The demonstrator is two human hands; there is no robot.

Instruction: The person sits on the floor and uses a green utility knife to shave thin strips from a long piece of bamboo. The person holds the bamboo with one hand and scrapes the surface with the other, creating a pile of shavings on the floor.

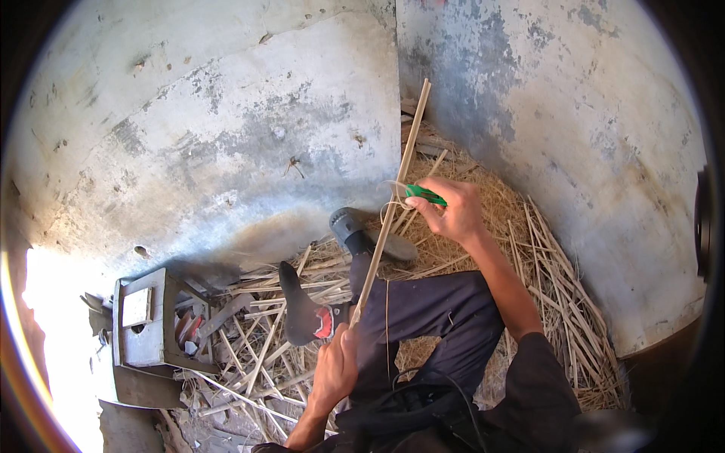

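Note:
A long, pale split strip point(371, 275), which looks like bamboo or wood, slants up across the middle. Its lower end is in my left hand point(335, 370), whose fingers are closed round it. Farther up, my right hand point(456, 210) grips a knife point(427, 195) with a green handle. The blade lies against the strip's upper half, and a thin curled shaving loops beside it. Below the blade, the strip passes over my dark trouser leg point(445, 309).
Pale strips point(566, 317) and shavings point(461, 177) litter the floor on both sides. A worn wooden box point(143, 328) with things inside stands at left. My foot in a dark sock point(302, 313) and a grey slipper point(398, 248) are near the strip. Peeling walls point(249, 113) meet behind.

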